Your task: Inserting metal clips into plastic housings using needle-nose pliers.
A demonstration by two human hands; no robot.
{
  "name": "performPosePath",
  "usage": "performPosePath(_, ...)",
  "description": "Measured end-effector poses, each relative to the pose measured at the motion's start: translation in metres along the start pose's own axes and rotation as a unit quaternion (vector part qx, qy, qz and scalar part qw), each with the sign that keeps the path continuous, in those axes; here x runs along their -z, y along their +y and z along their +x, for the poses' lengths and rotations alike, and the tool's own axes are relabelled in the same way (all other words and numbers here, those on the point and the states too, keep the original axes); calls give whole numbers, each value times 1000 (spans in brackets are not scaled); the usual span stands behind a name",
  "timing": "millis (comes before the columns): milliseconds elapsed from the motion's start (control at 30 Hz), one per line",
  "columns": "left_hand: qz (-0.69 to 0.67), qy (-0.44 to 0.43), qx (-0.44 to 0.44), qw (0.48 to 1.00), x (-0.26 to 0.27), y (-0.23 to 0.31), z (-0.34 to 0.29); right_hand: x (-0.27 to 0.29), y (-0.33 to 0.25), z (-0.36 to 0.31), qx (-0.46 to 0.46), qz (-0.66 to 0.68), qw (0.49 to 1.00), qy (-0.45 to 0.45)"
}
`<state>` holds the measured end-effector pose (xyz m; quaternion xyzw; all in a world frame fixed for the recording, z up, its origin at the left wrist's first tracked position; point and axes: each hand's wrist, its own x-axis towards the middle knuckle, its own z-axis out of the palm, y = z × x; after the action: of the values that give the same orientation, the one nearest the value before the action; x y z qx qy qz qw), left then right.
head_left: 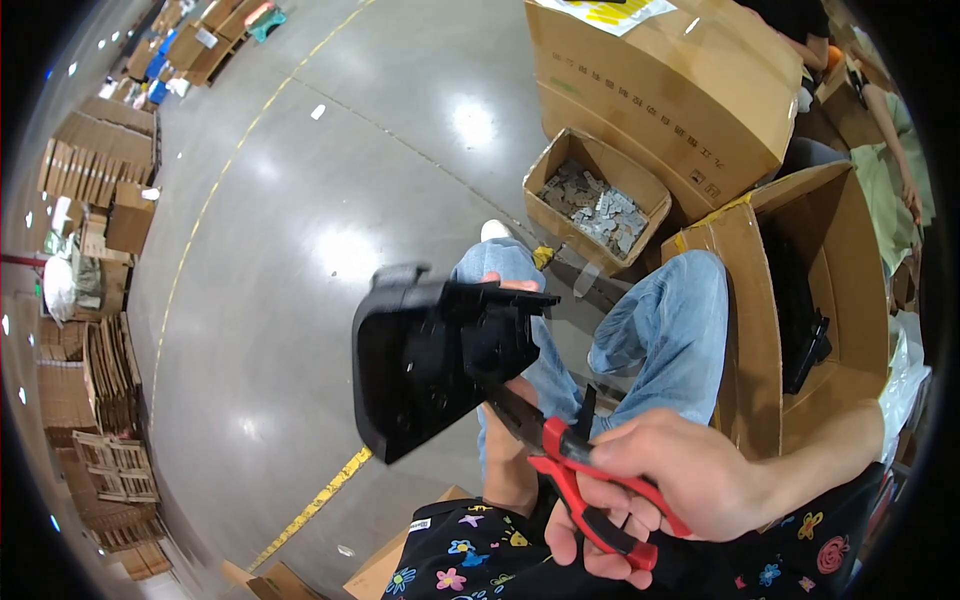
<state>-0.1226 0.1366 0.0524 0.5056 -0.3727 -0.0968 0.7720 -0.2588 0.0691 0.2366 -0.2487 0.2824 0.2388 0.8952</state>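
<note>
A black moulded plastic housing [430, 350] is tilted in front of my knees, its ribbed hollow side partly showing. My left hand [520, 390] is closed on its right part; most of that hand is hidden behind the plastic, with fingertips at the top edge and the thumb lower down. In my right hand [680, 470] are pliers [553, 440] with red and black handles, which the fingers wrap round. The jaws point up-left and reach the housing's inner side; whether they grip any part of it, I cannot make out.
A small carton [600, 250] of grey metal pieces stands ahead, beside a large cardboard box [660, 100]. At my right, an open carton [750, 320] holds black parts. Stacked flattened cardboard [110, 370] lines the far left. Another person's arm [895, 140] shows at upper right.
</note>
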Motion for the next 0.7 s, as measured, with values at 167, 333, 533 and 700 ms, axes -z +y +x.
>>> performPosePath(167,-42,21,-73,996,-3,5,6,-26,3,-8,34,-36,997,52)
performPosePath(333,-160,28,-69,984,-9,12,-1,-18,9,-2,136,-284,946,75)
performPosePath(533,-249,-8,-34,968,-8,26,-4,-17,0,9,156,-568,803,94)
performPosePath(700,-351,-66,-58,932,0,30,6,-6,5,20,210,-774,587,113)
